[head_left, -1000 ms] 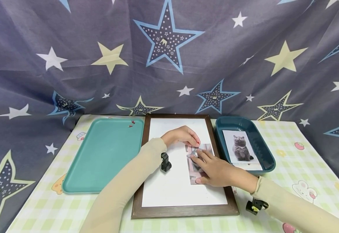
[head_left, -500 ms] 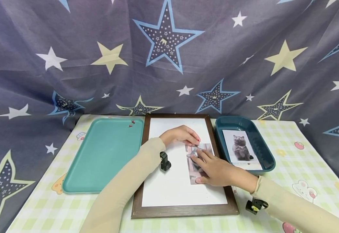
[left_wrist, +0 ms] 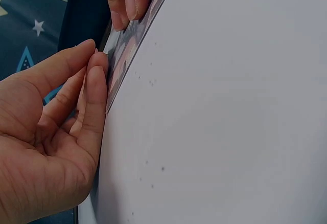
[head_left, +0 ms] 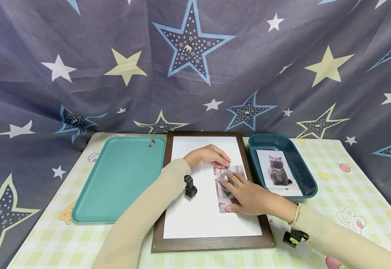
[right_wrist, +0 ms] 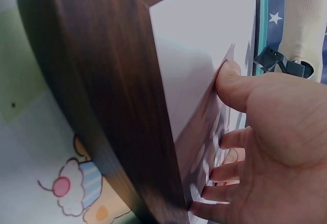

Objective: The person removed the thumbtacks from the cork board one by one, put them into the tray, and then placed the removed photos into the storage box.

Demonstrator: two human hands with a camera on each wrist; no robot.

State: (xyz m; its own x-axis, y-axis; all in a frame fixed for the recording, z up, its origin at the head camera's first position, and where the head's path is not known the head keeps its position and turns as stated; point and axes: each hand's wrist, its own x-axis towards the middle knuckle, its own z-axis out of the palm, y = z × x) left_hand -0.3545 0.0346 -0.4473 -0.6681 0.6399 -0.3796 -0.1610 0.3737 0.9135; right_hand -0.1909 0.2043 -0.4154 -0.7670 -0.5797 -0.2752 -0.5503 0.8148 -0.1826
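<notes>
A cat photo (head_left: 223,200) lies on the white board (head_left: 192,220) inside a brown wooden frame (head_left: 212,244). My left hand (head_left: 210,155) is at the photo's top edge, pinching a small red push pin (head_left: 228,161) between thumb and fingertips. In the left wrist view the left hand (left_wrist: 61,116) hides most of the pin, so whether its point is in the board cannot be seen. Spread over the photo, the fingers of my right hand (head_left: 249,196) rest on it. From the right wrist view, that hand's thumb (right_wrist: 232,83) lies along the photo's lower edge.
Left of the frame is a teal tray (head_left: 114,179) with red push pins (head_left: 151,143) near its far right corner. A dark blue basin (head_left: 304,175) stands to the right, holding a grey cat photo (head_left: 277,172). A checked cloth (head_left: 343,186) covers the table; a star-patterned curtain (head_left: 91,93) hangs behind.
My left hand has shifted very slightly at the photo's top edge, still pinching the push pin. The right hand and the photo stay in place.
</notes>
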